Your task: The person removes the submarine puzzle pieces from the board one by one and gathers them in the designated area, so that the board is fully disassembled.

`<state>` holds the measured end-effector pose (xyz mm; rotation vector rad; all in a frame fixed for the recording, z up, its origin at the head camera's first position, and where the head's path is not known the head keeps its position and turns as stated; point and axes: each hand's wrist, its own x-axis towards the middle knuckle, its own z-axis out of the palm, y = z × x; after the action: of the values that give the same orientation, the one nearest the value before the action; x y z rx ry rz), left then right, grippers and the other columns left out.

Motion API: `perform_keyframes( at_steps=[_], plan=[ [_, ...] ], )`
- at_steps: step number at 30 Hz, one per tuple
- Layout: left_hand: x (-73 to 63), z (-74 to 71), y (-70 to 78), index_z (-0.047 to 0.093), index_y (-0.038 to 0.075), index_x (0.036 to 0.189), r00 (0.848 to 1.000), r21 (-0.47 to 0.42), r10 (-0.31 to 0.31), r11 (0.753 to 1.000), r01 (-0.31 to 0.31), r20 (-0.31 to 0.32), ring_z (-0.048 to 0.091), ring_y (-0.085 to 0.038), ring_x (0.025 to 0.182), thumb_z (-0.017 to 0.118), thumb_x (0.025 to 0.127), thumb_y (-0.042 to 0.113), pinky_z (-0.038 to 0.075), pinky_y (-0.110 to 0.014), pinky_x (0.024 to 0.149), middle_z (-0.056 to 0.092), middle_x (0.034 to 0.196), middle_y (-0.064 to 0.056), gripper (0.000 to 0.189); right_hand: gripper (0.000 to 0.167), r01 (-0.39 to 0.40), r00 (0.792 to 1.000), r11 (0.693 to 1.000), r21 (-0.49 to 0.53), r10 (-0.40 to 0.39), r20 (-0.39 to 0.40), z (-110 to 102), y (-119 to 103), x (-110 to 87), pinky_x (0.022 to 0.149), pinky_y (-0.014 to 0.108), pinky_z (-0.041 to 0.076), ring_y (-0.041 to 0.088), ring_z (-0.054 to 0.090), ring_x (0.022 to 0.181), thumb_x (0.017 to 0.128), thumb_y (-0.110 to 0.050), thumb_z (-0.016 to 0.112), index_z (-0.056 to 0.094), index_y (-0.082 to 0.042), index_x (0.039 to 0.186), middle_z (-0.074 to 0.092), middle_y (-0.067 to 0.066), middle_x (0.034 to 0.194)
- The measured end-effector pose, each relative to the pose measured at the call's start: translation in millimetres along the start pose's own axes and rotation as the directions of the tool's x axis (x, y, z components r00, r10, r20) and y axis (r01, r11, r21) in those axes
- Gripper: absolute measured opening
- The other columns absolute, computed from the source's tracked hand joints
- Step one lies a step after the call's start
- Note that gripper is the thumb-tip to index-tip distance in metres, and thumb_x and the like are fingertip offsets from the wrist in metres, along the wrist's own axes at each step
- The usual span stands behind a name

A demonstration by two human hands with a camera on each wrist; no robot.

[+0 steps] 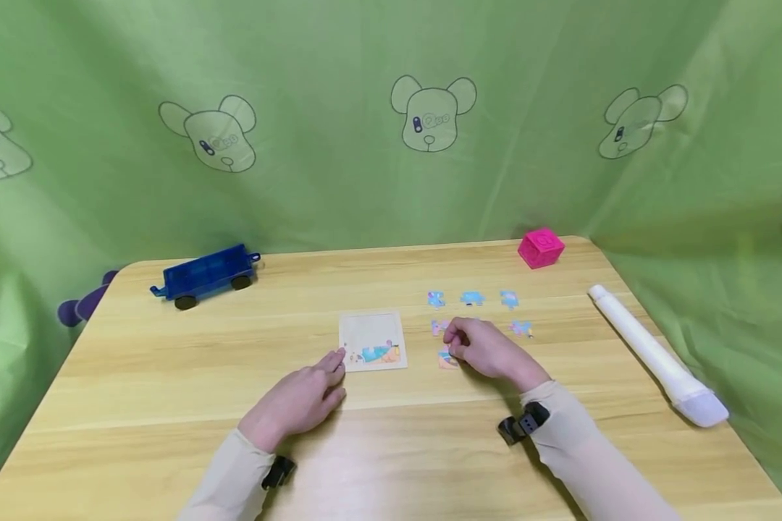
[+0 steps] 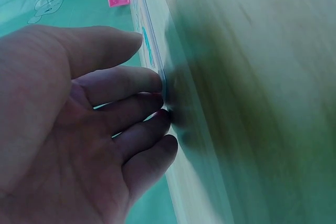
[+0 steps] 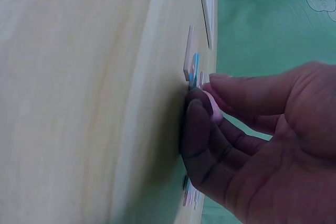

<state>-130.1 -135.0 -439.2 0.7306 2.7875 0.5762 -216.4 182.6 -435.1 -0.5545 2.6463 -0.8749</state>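
Observation:
In the head view, a square puzzle board (image 1: pixel 373 329) with a pale frame lies mid-table, joined pieces (image 1: pixel 381 353) along its lower part. The left hand (image 1: pixel 300 398) rests at the board's left edge. Its fingers are loosely bent and touch the frame, and the palm is bare in the left wrist view. To the right of the board, the right hand (image 1: pixel 489 349) hovers low over loose pieces. Its thumb and fingers pinch a small pink puzzle piece (image 3: pixel 214 109), mostly covered by the fingers. An orange and blue puzzle piece (image 1: pixel 447 360) lies just below the fingertips.
Several loose puzzle pieces (image 1: pixel 472 297) lie in rows around the right hand. A blue toy wagon (image 1: pixel 208 275) stands at back left, a pink block (image 1: pixel 541 248) at back right. A white microphone-shaped object (image 1: pixel 652 351) lies along the right edge. Green curtain (image 1: pixel 339 181) hangs behind.

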Motion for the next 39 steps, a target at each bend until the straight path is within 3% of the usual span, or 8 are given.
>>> perform_keyframes(
  at_steps=[6, 12, 16, 20, 28, 33, 39],
  plan=[
    [4.6, -0.1, 0.5, 0.049, -0.008, 0.138, 1.0, 0.012, 0.017, 1.0, -0.017, 0.001, 0.036, -0.035, 0.138, 0.055, 0.102, 0.02, 0.034, -0.048, 0.11, 0.035, 0.152, -0.021, 0.046, 0.007, 0.014, 1.0, 1.0, 0.024, -0.014, -0.018, -3.2, -7.0, -0.5, 0.073, 0.034, 0.047, 0.018, 0.053, 0.08, 0.096, -0.005, 0.06, 0.063, -0.003, 0.102, 0.058, 0.002, 0.086],
    [9.6, -1.2, 1.7, 0.05, -0.008, 0.138, 1.0, 0.008, 0.029, 1.0, -0.029, 0.001, 0.036, -0.036, 0.138, 0.054, 0.102, 0.018, 0.034, -0.048, 0.11, 0.036, 0.151, -0.022, 0.045, 0.01, 0.103, 0.994, 0.994, 0.037, -0.102, -0.041, 4.1, -24.2, 9.7, 0.073, 0.032, 0.051, 0.015, 0.056, 0.077, 0.095, -0.006, 0.064, 0.064, -0.002, 0.104, 0.06, 0.001, 0.089],
    [9.1, -1.4, 0.1, 0.051, -0.008, 0.137, 1.0, 0.015, 0.022, 1.0, -0.022, -0.009, 0.038, -0.036, 0.137, 0.056, 0.101, 0.018, 0.035, -0.049, 0.109, 0.037, 0.151, -0.021, 0.044, 0.013, 0.198, 0.98, 0.98, 0.014, -0.198, -0.01, 16.5, -44.0, 23.8, 0.077, 0.032, 0.05, 0.015, 0.055, 0.082, 0.092, -0.006, 0.067, 0.065, -0.003, 0.104, 0.059, 0.001, 0.091],
    [8.6, -0.7, -2.0, 0.053, -0.007, 0.137, 1.0, 0.023, 0.017, 1.0, -0.017, -0.014, 0.041, -0.036, 0.134, 0.056, 0.101, 0.019, 0.038, -0.048, 0.108, 0.038, 0.151, -0.021, 0.044, 0.016, 0.245, 0.969, 0.969, -0.011, -0.245, 0.046, 30.0, -60.2, 35.7, 0.077, 0.033, 0.049, 0.017, 0.054, 0.083, 0.088, -0.007, 0.071, 0.065, -0.004, 0.103, 0.058, 0.003, 0.092],
    [4.9, 0.9, -3.9, 0.054, -0.007, 0.135, 1.0, 0.015, 0.017, 1.0, -0.017, -0.023, 0.043, -0.037, 0.133, 0.057, 0.1, 0.018, 0.04, -0.048, 0.106, 0.039, 0.15, -0.021, 0.043, 0.022, 0.253, 0.964, 0.965, -0.071, -0.246, 0.102, 53.2, -74.8, 50.2, 0.084, 0.034, 0.048, 0.018, 0.054, 0.09, 0.088, -0.008, 0.073, 0.066, -0.006, 0.109, 0.055, 0.003, 0.102],
    [4.2, 1.3, -4.5, 0.055, -0.007, 0.135, 0.999, 0.02, 0.037, 0.999, -0.037, -0.03, 0.044, -0.037, 0.132, 0.057, 0.101, 0.018, 0.041, -0.048, 0.105, 0.04, 0.149, -0.021, 0.043, 0.022, 0.235, 0.968, 0.967, -0.098, -0.224, 0.111, 58.4, -79.1, 51.4, 0.086, 0.035, 0.048, 0.017, 0.053, 0.091, 0.089, -0.008, 0.072, 0.067, -0.007, 0.11, 0.053, 0.003, 0.102],
    [2.6, 0.1, -4.7, 0.055, -0.007, 0.134, 1.0, 0.011, 0.016, 1.0, -0.016, -0.026, 0.043, -0.036, 0.133, 0.057, 0.1, 0.018, 0.041, -0.048, 0.105, 0.04, 0.149, -0.021, 0.042, 0.02, 0.248, 0.965, 0.962, -0.11, -0.235, 0.119, 62.4, -81.1, 53.5, 0.085, 0.035, 0.048, 0.017, 0.052, 0.089, 0.089, -0.008, 0.072, 0.066, -0.009, 0.109, 0.052, 0.002, 0.102]
  ],
)
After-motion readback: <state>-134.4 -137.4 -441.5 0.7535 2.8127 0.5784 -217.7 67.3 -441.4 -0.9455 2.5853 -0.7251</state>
